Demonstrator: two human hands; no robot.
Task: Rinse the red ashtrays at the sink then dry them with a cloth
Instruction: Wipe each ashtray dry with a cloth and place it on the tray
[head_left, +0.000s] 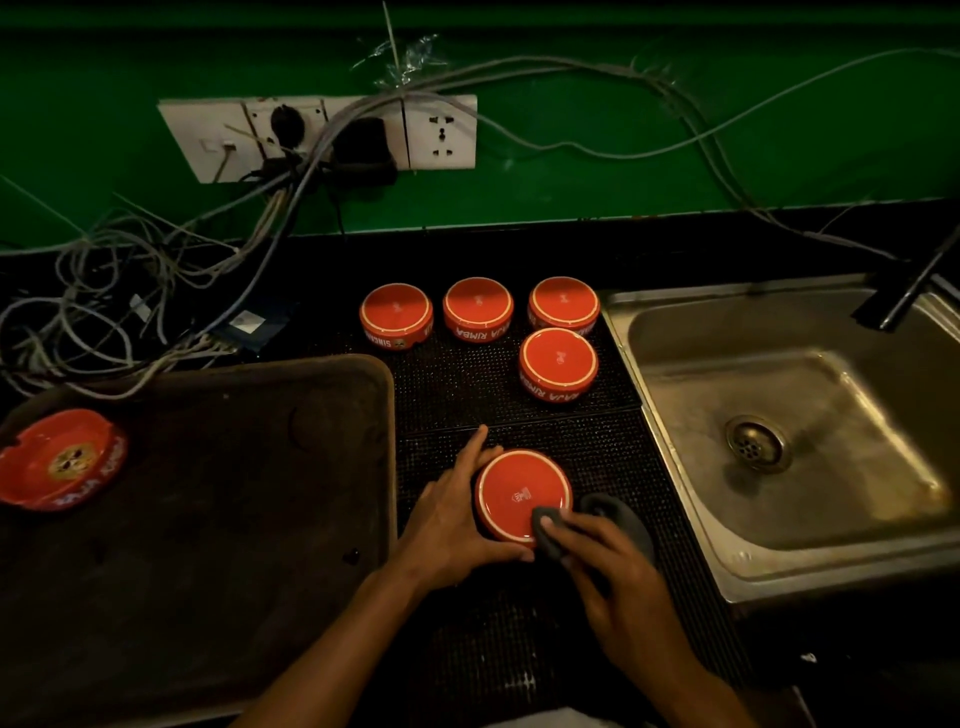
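A red ashtray (519, 491) lies upside down on the black mat (447, 384) in front of me. My left hand (454, 512) holds its left side, fingers curved round the rim. My right hand (618, 582) grips a dark grey cloth (613, 519) and presses it on the ashtray's near right edge. Several more red ashtrays sit upside down farther back: one at the left (396, 316), one in the middle (478, 309), one at the right (564, 304), and one nearer (558, 364). Another red ashtray (60, 460) stands right way up on the dark tray (249, 467) at the left.
A steel sink (779, 415) with a drain lies at the right, a black tap (906, 293) over its far corner. Tangled cables (130, 291) and a wall socket panel (322, 137) fill the back left, against a green wall.
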